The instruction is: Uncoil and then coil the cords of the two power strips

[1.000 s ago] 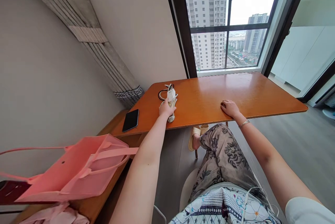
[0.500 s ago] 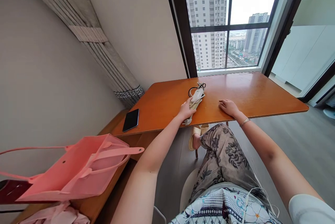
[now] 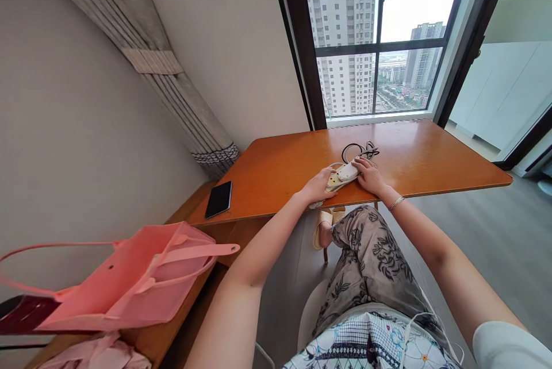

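Both hands, left (image 3: 319, 187) and right (image 3: 370, 176), grasp the power strip (image 3: 342, 174) on the bench (image 3: 431, 156); cable (image 3: 360, 152) just behind strip.

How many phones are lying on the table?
1. A black phone lies flat near the table's left edge, apart from both hands. Nothing in view suggests another.

Bright daylight from the window (image 3: 379, 41), sky blown out white. Soft glare on the far part of the table (image 3: 414, 145); shadows faint. Strong wide-angle bending at the edges, walls and curtain (image 3: 172, 76) lean. Focus looks sharp, corners maybe slightly soft.
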